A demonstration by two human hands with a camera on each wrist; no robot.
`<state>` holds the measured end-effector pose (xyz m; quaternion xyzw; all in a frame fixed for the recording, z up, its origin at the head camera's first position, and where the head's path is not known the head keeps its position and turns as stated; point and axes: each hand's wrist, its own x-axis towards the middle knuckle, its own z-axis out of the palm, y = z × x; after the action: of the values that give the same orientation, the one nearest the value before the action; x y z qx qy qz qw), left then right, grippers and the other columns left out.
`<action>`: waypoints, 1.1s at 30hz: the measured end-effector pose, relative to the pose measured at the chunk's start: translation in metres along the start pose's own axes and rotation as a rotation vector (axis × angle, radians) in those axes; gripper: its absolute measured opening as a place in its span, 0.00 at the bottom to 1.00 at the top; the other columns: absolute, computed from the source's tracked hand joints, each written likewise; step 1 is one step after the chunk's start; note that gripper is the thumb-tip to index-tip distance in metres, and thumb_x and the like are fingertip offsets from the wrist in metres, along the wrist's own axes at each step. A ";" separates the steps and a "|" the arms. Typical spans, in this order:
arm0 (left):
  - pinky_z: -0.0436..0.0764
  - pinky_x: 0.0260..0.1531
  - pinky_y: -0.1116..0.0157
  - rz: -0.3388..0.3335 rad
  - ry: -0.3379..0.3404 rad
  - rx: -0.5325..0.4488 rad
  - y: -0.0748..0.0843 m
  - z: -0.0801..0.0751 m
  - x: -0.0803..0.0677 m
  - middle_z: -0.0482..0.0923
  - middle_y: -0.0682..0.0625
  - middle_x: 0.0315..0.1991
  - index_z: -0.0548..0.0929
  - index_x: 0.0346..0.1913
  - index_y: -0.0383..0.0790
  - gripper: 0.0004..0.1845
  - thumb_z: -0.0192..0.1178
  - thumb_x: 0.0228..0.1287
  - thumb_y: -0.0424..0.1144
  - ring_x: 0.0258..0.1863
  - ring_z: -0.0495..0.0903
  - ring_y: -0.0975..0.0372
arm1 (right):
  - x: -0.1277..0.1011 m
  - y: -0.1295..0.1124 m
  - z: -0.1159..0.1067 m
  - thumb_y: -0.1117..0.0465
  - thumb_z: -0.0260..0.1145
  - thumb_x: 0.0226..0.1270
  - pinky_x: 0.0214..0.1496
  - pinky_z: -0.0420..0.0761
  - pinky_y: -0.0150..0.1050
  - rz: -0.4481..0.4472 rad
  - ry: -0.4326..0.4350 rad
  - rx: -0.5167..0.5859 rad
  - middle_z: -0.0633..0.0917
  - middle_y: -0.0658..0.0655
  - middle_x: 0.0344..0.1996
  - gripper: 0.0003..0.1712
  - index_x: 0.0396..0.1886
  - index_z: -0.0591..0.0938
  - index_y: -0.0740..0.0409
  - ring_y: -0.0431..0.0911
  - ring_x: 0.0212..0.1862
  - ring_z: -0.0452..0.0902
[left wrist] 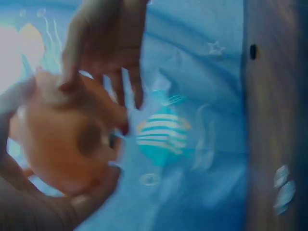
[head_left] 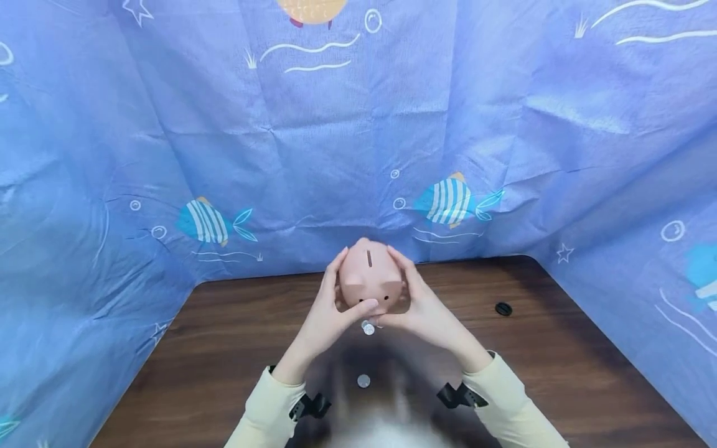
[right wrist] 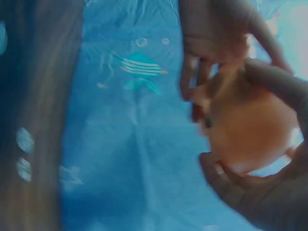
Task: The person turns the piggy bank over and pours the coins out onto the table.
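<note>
Both hands hold a pink piggy bank (head_left: 371, 274) above the table, its coin slot and ears showing in the head view. My left hand (head_left: 327, 311) grips one side, with the thumb across the snout. On the opposite side, my right hand (head_left: 422, 311) grips it with fingers spread along the body. A dark round opening shows in the bank's underside (left wrist: 53, 144) in the left wrist view, which is blurred. Just below the bank in the head view are silver coins (head_left: 368, 329). Another coin (head_left: 363, 381) is nearer the body.
A small black round plug (head_left: 503, 308) lies at the right on the dark wooden table (head_left: 235, 348). Blue cloth (head_left: 313, 168) printed with fish hangs behind the table and along both sides.
</note>
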<state>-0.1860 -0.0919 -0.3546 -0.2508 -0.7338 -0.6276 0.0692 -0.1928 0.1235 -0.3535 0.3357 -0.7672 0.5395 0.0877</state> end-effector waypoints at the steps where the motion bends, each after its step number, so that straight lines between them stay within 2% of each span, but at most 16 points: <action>1: 0.77 0.58 0.56 -0.092 0.000 -0.033 -0.008 0.001 0.000 0.61 0.47 0.74 0.49 0.80 0.59 0.51 0.72 0.63 0.42 0.64 0.72 0.53 | 0.000 0.007 0.003 0.61 0.83 0.51 0.59 0.78 0.42 0.095 -0.017 0.036 0.66 0.57 0.71 0.68 0.81 0.47 0.40 0.52 0.61 0.75; 4: 0.80 0.52 0.55 -0.310 -0.011 -0.076 -0.035 0.004 0.002 0.62 0.40 0.73 0.47 0.81 0.53 0.49 0.68 0.66 0.49 0.59 0.76 0.52 | -0.001 0.031 0.011 0.55 0.82 0.53 0.59 0.77 0.46 0.321 -0.075 0.073 0.69 0.62 0.69 0.67 0.82 0.46 0.43 0.52 0.59 0.76; 7: 0.84 0.42 0.54 -0.448 -0.045 -0.076 -0.056 0.007 0.001 0.62 0.34 0.71 0.45 0.81 0.48 0.50 0.65 0.68 0.52 0.51 0.80 0.52 | -0.004 0.051 0.017 0.51 0.82 0.54 0.55 0.79 0.50 0.459 -0.133 0.073 0.72 0.67 0.65 0.68 0.81 0.44 0.48 0.51 0.52 0.80; 9: 0.84 0.40 0.53 -0.484 -0.060 -0.062 -0.064 0.008 0.000 0.63 0.32 0.70 0.44 0.81 0.46 0.50 0.64 0.68 0.54 0.48 0.81 0.52 | -0.005 0.059 0.019 0.52 0.81 0.54 0.51 0.81 0.52 0.500 -0.157 0.116 0.71 0.69 0.64 0.68 0.81 0.43 0.50 0.51 0.48 0.82; 11: 0.85 0.39 0.53 -0.485 -0.065 -0.054 -0.064 0.009 0.001 0.63 0.32 0.70 0.43 0.81 0.46 0.50 0.63 0.68 0.54 0.48 0.81 0.52 | -0.005 0.062 0.019 0.51 0.81 0.55 0.52 0.80 0.53 0.493 -0.154 0.097 0.72 0.69 0.64 0.67 0.82 0.43 0.50 0.51 0.48 0.82; 14: 0.82 0.47 0.55 -0.424 -0.040 -0.060 -0.050 0.009 0.003 0.60 0.35 0.73 0.43 0.81 0.48 0.51 0.64 0.68 0.53 0.56 0.77 0.52 | -0.005 0.052 0.017 0.48 0.81 0.54 0.60 0.76 0.50 0.386 -0.090 0.009 0.69 0.65 0.69 0.67 0.82 0.45 0.45 0.50 0.58 0.77; 16: 0.78 0.54 0.56 -0.349 -0.008 -0.094 -0.029 0.008 0.001 0.58 0.39 0.75 0.44 0.81 0.53 0.50 0.66 0.67 0.49 0.62 0.73 0.51 | -0.006 0.036 0.014 0.47 0.82 0.53 0.62 0.75 0.48 0.266 -0.026 -0.080 0.68 0.61 0.71 0.67 0.82 0.47 0.40 0.49 0.61 0.75; 18: 0.76 0.57 0.57 -0.227 0.008 -0.126 0.000 0.007 -0.005 0.60 0.42 0.75 0.46 0.81 0.58 0.51 0.69 0.65 0.44 0.64 0.72 0.51 | -0.007 0.013 0.010 0.51 0.84 0.50 0.62 0.76 0.45 0.078 0.035 -0.143 0.66 0.59 0.73 0.68 0.82 0.48 0.41 0.50 0.62 0.74; 20: 0.75 0.60 0.57 -0.041 0.002 -0.129 0.030 0.005 -0.013 0.59 0.45 0.75 0.47 0.81 0.60 0.52 0.71 0.63 0.41 0.66 0.70 0.51 | -0.005 -0.012 0.003 0.57 0.85 0.49 0.64 0.74 0.44 -0.160 0.080 -0.189 0.63 0.61 0.74 0.68 0.81 0.50 0.47 0.52 0.64 0.72; 24: 0.71 0.65 0.57 0.428 -0.013 0.025 0.072 -0.003 -0.024 0.48 0.43 0.79 0.50 0.80 0.53 0.53 0.75 0.59 0.44 0.72 0.62 0.46 | 0.006 -0.050 -0.010 0.58 0.80 0.57 0.71 0.67 0.47 -0.630 0.148 -0.292 0.57 0.68 0.76 0.58 0.78 0.51 0.56 0.60 0.73 0.62; 26: 0.67 0.68 0.56 0.591 -0.002 0.112 0.078 -0.007 -0.024 0.40 0.38 0.80 0.52 0.79 0.50 0.53 0.75 0.58 0.47 0.74 0.56 0.42 | 0.011 -0.055 -0.012 0.55 0.75 0.63 0.72 0.66 0.49 -0.754 0.163 -0.312 0.55 0.70 0.76 0.53 0.78 0.51 0.52 0.63 0.74 0.58; 27: 0.66 0.69 0.55 0.619 -0.003 0.134 0.077 -0.009 -0.024 0.39 0.37 0.79 0.53 0.79 0.50 0.52 0.75 0.58 0.47 0.75 0.54 0.41 | 0.013 -0.053 -0.011 0.53 0.74 0.64 0.71 0.67 0.49 -0.774 0.171 -0.322 0.55 0.70 0.76 0.52 0.78 0.51 0.51 0.63 0.74 0.57; 29: 0.67 0.68 0.55 0.569 -0.011 0.141 0.066 -0.011 -0.021 0.40 0.39 0.80 0.52 0.79 0.53 0.52 0.75 0.58 0.47 0.75 0.55 0.42 | 0.013 -0.042 -0.007 0.54 0.75 0.63 0.71 0.67 0.50 -0.736 0.160 -0.295 0.55 0.70 0.76 0.53 0.77 0.51 0.51 0.63 0.74 0.58; 30: 0.69 0.66 0.55 0.489 -0.022 0.118 0.057 -0.012 -0.019 0.41 0.42 0.80 0.52 0.79 0.55 0.52 0.75 0.58 0.45 0.74 0.58 0.45 | 0.013 -0.033 -0.004 0.55 0.77 0.60 0.72 0.67 0.49 -0.665 0.143 -0.267 0.56 0.69 0.76 0.55 0.77 0.51 0.52 0.62 0.74 0.59; 31: 0.71 0.65 0.56 0.380 -0.028 0.084 0.046 -0.013 -0.016 0.44 0.45 0.80 0.52 0.79 0.58 0.52 0.75 0.59 0.43 0.73 0.61 0.47 | 0.012 -0.022 0.000 0.55 0.79 0.58 0.71 0.67 0.48 -0.560 0.120 -0.228 0.57 0.67 0.76 0.58 0.78 0.51 0.51 0.60 0.73 0.60; 33: 0.74 0.62 0.56 0.110 -0.027 -0.018 0.020 -0.012 -0.009 0.51 0.48 0.78 0.52 0.79 0.60 0.51 0.74 0.61 0.40 0.69 0.67 0.52 | 0.010 0.001 0.009 0.56 0.83 0.52 0.69 0.70 0.49 -0.280 0.064 -0.124 0.62 0.63 0.74 0.62 0.79 0.52 0.47 0.57 0.69 0.66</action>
<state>-0.1718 -0.1046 -0.3380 -0.2998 -0.7141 -0.6259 0.0917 -0.1989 0.1118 -0.3523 0.4159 -0.7413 0.4843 0.2072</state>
